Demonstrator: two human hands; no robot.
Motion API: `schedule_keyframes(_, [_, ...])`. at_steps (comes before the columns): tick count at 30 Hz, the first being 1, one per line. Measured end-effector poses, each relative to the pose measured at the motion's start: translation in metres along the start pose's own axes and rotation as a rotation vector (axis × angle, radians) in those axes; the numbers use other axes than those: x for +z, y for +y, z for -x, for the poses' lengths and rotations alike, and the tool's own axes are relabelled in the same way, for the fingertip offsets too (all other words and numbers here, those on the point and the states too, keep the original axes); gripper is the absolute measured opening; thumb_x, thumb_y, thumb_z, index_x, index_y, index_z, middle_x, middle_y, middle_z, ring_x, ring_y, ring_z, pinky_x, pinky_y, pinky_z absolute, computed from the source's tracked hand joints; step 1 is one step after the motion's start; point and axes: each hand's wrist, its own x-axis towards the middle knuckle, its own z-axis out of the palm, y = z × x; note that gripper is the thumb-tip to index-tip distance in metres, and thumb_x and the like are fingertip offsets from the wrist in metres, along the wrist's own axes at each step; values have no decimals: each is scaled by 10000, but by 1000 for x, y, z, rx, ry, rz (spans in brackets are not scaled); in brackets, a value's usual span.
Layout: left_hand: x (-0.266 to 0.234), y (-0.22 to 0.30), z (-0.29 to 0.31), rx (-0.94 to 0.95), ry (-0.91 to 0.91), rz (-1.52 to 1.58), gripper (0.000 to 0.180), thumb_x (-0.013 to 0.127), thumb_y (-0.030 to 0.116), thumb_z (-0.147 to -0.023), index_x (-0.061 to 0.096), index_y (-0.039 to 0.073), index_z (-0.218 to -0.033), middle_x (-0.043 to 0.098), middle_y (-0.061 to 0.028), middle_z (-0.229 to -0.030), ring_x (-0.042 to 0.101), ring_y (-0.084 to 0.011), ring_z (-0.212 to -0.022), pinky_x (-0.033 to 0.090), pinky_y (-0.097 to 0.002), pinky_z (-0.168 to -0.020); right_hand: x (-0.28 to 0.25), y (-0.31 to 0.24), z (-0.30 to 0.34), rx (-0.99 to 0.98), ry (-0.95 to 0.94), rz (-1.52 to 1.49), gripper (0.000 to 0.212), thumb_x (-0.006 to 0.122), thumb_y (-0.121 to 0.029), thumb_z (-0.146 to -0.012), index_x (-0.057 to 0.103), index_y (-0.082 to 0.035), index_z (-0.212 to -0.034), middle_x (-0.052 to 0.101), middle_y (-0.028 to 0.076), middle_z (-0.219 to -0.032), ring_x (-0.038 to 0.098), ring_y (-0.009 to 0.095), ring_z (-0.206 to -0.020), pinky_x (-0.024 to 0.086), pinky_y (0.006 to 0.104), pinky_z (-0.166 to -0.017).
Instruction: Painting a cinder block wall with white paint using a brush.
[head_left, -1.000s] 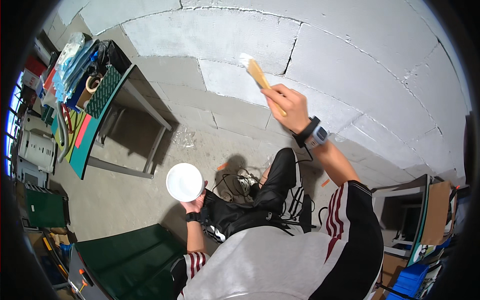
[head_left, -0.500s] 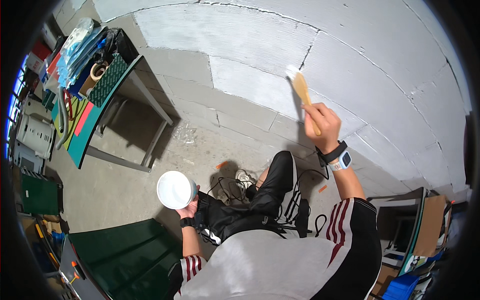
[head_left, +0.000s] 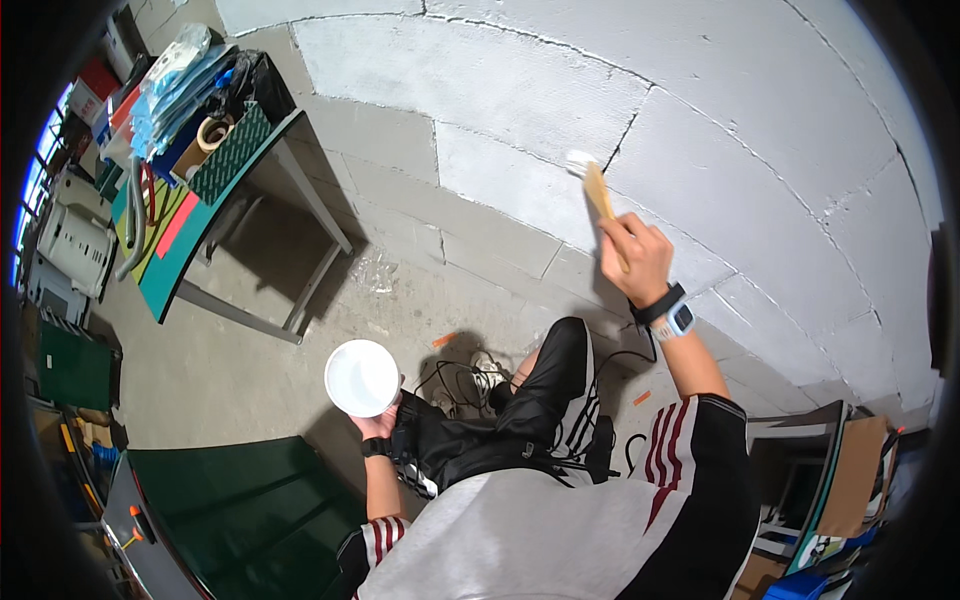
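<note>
My right hand (head_left: 640, 258) grips the wooden handle of a paintbrush (head_left: 599, 192). The brush's white-coated bristles rest against the block wall (head_left: 520, 90), close to a joint between blocks. Around and above the brush the blocks look bright white, while the lower rows at left are duller grey. At my left side, my left hand (head_left: 378, 420) supports a white round tub (head_left: 362, 378) from beneath and the side. Its open top faces up, with white inside; how full it is I cannot tell. Most of the left fingers are hidden behind the tub.
A green-topped table (head_left: 170, 262) at left carries blue packets, tape rolls and a green patterned box. A dark green panel (head_left: 240, 510) stands near my left arm. Black cables (head_left: 450, 378) lie by my shoe. At right is a shelf with a cardboard sheet (head_left: 850, 478).
The paintbrush has shifted slightly left and down along the wall, its handle now more upright. The tub has moved a little right, and the whole view has shifted slightly.
</note>
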Motion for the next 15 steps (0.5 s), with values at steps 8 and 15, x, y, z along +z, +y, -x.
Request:
schedule_keyframes(8, [18,6,-11,-106,-73,41,787,415,677,-894,397,111,-1441,534,-223,-1340,553,-548,-1117,610,-504,-716,-3,-9,-13,-19,76,-106,161,672,-48,-741,708,-106,-886,625,30,-784,546,230,-526,451,320,-539])
schedule_keyframes(15, [5,-12,-20,-17,61,-46,771,410,663,-899,399,109,-1436,551,-209,-1320,560,-545,-1110,607,-486,-681,-3,3,0,41,31,-39,139,661,-66,-754,714,-103,-877,621,27,-771,567,234,-536,443,320,-525])
